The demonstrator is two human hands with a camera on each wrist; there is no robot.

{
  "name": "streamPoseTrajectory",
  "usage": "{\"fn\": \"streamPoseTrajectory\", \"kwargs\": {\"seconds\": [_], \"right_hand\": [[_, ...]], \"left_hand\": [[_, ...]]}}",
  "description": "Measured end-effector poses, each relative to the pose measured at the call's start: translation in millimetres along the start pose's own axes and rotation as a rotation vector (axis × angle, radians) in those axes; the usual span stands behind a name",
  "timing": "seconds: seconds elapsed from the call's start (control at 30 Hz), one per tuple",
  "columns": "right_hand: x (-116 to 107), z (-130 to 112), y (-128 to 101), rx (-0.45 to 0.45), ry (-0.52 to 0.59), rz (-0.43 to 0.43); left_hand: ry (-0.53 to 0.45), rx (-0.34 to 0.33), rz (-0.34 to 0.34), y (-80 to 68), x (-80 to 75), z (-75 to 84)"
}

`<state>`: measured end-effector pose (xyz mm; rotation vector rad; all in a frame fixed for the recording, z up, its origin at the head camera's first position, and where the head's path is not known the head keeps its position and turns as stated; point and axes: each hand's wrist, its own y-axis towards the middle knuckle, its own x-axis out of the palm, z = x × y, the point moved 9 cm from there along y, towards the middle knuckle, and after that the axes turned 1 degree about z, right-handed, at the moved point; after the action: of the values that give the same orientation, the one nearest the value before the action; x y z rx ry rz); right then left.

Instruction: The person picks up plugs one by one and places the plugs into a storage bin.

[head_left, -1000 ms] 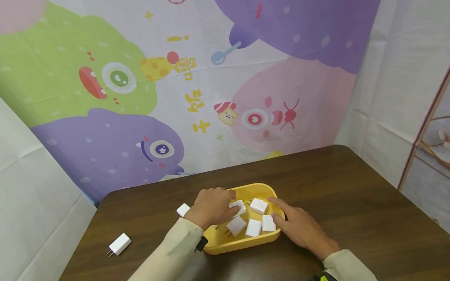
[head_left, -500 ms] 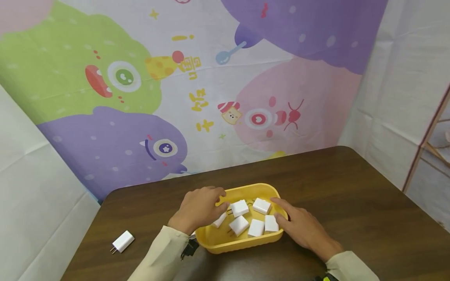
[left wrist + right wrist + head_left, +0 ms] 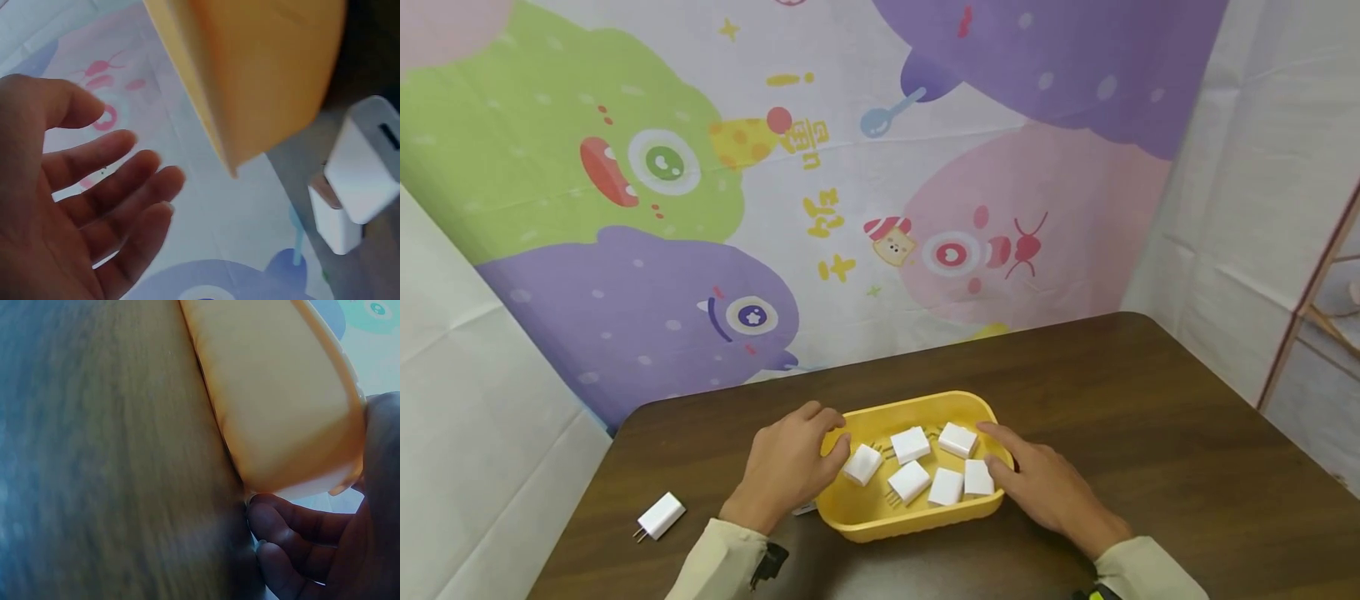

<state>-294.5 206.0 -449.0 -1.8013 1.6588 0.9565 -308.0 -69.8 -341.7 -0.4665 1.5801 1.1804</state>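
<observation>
A yellow basket (image 3: 891, 527) holds several white charger plugs (image 3: 908, 482) with metal prongs. Just off its left end hovers my left hand (image 3: 790, 462), fingers loosely bent and apart, with nothing in them; the left wrist view shows the palm (image 3: 75, 206) bare. My right hand (image 3: 1048, 487) grips the basket's right end, thumb over the rim and other fingers against the outer wall (image 3: 275, 412). Two more chargers, one with a visible port (image 3: 369, 159) and a smaller-looking one (image 3: 337, 222), lie by the basket's left side; the left arm mostly hides them in the head view.
Another white charger (image 3: 661, 516) lies alone at the left of the dark wooden table (image 3: 1075, 392). A cartoon-printed cloth (image 3: 850, 183) hangs along the table's back edge, and pale cloth hangs at both sides.
My left hand has let go of a charger inside the basket's left part and drawn back left over the rim. The right hand stays on the basket's right end.
</observation>
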Motion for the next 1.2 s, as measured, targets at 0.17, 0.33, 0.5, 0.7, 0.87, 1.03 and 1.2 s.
{"fn": "streamPoseTrajectory", "kwargs": {"seconds": [0.17,0.33,0.5,0.7,0.87,1.03,1.2], "right_hand": [[-1,0,0,0.003,-0.004,0.003],[-2,0,-1,0.0,0.0,0.012],[-3,-1,0,-0.004,0.005,0.011],[-3,0,1,0.011,0.01,0.0],[-2,-1,-1,0.009,0.018,-0.007],[2,0,0,0.022,0.025,-0.02],[0,-1,0,-0.001,0.03,0.007]], "left_hand": [[-0.028,0.003,0.107,-8.8,-7.4,-8.2],[-0.076,-0.047,0.164,-19.3,-9.5,-20.0],[-0.104,-0.146,0.155,-30.8,-6.0,-35.5],[-0.075,-0.175,0.123,-38.9,-1.0,-42.3],[-0.036,-0.192,0.075,-45.8,5.8,-49.8],[-0.031,-0.252,-0.016,-60.5,18.5,-69.0],[-0.012,-0.314,-0.079,-72.4,25.8,-89.8]]}}
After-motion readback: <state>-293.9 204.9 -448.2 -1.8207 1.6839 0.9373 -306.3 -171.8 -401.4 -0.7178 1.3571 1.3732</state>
